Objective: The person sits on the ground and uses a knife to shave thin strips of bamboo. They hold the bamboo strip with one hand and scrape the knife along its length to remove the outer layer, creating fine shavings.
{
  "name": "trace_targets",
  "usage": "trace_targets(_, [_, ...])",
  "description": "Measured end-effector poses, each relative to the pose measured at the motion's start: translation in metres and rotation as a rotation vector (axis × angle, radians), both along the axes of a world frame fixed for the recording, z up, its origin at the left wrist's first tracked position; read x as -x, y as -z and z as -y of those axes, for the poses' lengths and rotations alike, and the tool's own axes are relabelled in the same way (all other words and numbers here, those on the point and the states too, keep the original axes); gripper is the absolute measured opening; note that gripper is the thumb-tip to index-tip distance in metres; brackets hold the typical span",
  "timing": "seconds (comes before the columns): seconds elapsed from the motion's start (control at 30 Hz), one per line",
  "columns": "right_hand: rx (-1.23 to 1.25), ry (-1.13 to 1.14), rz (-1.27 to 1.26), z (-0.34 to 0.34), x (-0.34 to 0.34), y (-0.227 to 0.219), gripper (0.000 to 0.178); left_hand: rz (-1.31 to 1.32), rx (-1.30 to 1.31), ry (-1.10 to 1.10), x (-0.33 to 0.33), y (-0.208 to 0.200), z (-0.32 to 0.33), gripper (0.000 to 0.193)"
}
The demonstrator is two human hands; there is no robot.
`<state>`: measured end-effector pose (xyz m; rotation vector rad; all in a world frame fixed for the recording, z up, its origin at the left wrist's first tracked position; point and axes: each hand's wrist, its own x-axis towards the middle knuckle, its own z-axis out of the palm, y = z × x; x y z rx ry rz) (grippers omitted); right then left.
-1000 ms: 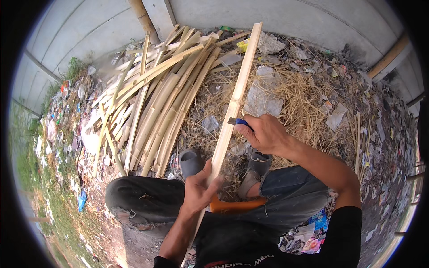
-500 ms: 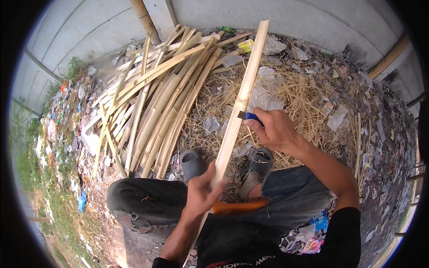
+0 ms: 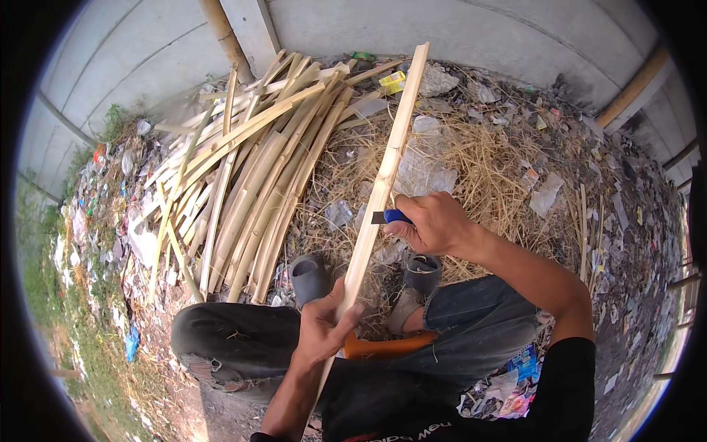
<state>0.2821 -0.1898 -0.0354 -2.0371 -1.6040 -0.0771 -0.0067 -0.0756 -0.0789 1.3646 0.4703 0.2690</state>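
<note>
Before your bent legs, about midway along a long pale strip, your right grip is closed around a blue-handled knife, covering much of the handle. The knife's short, dark, flat blade lies against the strip and points to your left. Nearer your body, your left grip is folded about the same strip, thumb and fingers around it. The strip slants from beside your left forearm up and to the right, its far end pointing toward the concrete wall.

Below it, between your legs, is a curved orange object whose kind cannot be told. Your two dark grey clogs stand on either side of the strip. Farther out to the left, a pile of similar strips spreads over the littered ground, reaching the far edge by the wall and a bamboo pole. Dry straw covers the ground to the right, and a yellow packet lies near its far edge.
</note>
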Motion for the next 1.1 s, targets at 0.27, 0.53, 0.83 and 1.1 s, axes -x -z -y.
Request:
trace_targets(0.27, [-0.186,0.735,-0.172,0.027,-0.206,-0.045,0.069,0.052,-0.188,0.178,0.001,0.011,0.010,0.061])
trace_targets(0.53, [-0.263,0.485,-0.358,0.031,-0.125,-0.045,0.059,-0.034,0.134,0.176,0.004,-0.012,0.002,0.053])
trace_targets(0.83, [0.096,-0.008,-0.131,0.016,0.026,-0.021,0.048,0.110,0.384,0.158,0.003,-0.010,-0.006,0.053])
trace_targets(1.1, [0.079,0.231,-0.305,0.015,0.007,-0.044,0.051,0.195,0.403,0.215,0.005,-0.020,-0.002,0.054])
